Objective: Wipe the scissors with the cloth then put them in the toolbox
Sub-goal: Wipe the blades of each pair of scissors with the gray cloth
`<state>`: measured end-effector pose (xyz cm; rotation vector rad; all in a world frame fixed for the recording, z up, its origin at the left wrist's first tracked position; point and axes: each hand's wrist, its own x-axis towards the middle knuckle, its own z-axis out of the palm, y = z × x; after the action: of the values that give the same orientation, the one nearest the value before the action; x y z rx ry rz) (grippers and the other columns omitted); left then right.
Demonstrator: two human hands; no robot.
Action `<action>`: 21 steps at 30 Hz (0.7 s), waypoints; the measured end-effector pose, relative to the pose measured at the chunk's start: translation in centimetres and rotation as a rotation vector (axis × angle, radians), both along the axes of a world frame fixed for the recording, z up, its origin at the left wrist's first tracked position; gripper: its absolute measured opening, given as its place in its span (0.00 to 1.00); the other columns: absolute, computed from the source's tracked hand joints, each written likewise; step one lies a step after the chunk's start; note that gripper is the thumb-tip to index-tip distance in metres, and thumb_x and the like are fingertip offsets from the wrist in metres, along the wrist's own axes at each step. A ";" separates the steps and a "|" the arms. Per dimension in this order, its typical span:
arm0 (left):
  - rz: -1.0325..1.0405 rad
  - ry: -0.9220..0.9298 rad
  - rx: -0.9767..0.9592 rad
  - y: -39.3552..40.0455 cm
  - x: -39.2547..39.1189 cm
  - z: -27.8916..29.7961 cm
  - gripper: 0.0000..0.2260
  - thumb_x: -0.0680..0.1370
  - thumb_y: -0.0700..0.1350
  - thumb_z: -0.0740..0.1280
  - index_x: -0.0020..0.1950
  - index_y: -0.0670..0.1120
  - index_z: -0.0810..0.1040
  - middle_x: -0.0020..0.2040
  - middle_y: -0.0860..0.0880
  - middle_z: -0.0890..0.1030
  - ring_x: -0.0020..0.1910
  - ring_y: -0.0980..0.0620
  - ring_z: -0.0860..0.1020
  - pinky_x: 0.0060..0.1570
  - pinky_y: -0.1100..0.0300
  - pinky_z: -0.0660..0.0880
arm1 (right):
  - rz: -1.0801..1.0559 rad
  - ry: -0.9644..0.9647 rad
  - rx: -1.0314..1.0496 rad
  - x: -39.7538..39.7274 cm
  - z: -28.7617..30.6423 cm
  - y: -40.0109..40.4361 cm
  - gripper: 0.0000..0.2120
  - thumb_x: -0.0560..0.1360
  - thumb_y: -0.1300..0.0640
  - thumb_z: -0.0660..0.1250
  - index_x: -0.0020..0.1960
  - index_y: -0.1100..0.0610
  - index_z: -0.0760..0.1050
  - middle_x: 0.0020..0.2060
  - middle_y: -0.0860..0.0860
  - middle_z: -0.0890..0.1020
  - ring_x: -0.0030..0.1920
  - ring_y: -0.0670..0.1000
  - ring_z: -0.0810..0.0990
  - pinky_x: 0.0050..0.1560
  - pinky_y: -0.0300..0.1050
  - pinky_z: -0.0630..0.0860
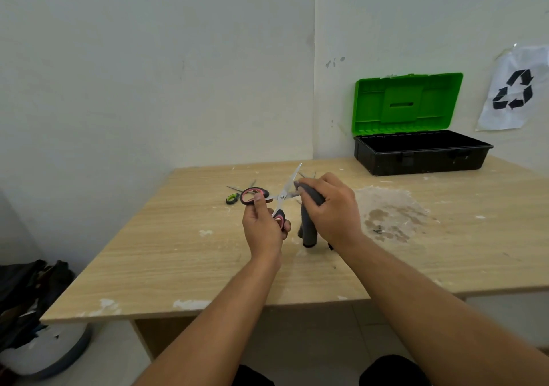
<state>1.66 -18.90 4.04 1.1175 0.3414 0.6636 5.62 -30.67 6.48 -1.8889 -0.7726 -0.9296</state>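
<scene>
Above the table's middle, my left hand (263, 225) holds a pair of scissors (282, 197) by its pink-and-black handles, blades spread apart. One blade points up and away; the other runs right into a grey cloth (310, 216). My right hand (334, 207) grips that cloth, pinching it around the blade, and the cloth's free end hangs down to the tabletop. A toolbox (421, 154) with a black base and a raised green lid stands open at the back right, against the wall.
More scissors lie on the wooden table (178, 252) behind my hands, one with a green-and-black handle (232, 198). A pale dusty stain (392, 213) covers the right middle. A recycling sign (512, 88) hangs on the wall. Dark fabric (26, 293) sits on the floor to the left.
</scene>
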 end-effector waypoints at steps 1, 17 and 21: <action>-0.002 0.000 -0.007 -0.3 0.1 0.1 0.16 0.83 0.60 0.58 0.47 0.49 0.75 0.29 0.50 0.72 0.21 0.50 0.71 0.22 0.63 0.65 | -0.025 -0.025 -0.011 -0.1 0.1 0.2 0.09 0.76 0.59 0.72 0.55 0.56 0.85 0.39 0.50 0.77 0.38 0.51 0.77 0.35 0.49 0.78; 0.074 -0.034 -0.087 -1.0 0.1 0.1 0.17 0.83 0.59 0.58 0.47 0.48 0.74 0.23 0.57 0.73 0.20 0.50 0.71 0.19 0.64 0.65 | -0.148 -0.184 -0.364 0.9 -1.7 -0.8 0.19 0.81 0.51 0.58 0.67 0.56 0.79 0.44 0.54 0.77 0.41 0.54 0.77 0.33 0.48 0.76; 0.075 -0.054 -0.070 -0.7 0.1 0.3 0.17 0.83 0.59 0.58 0.44 0.47 0.73 0.23 0.57 0.71 0.20 0.50 0.71 0.19 0.64 0.64 | -0.190 -0.159 -0.366 1.7 -1.5 -1.3 0.20 0.81 0.50 0.57 0.67 0.56 0.78 0.44 0.53 0.77 0.39 0.53 0.75 0.32 0.45 0.71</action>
<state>1.73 -19.58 4.33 1.0222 0.3587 0.7414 7.34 -31.94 5.01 -2.2563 -0.9188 -1.1268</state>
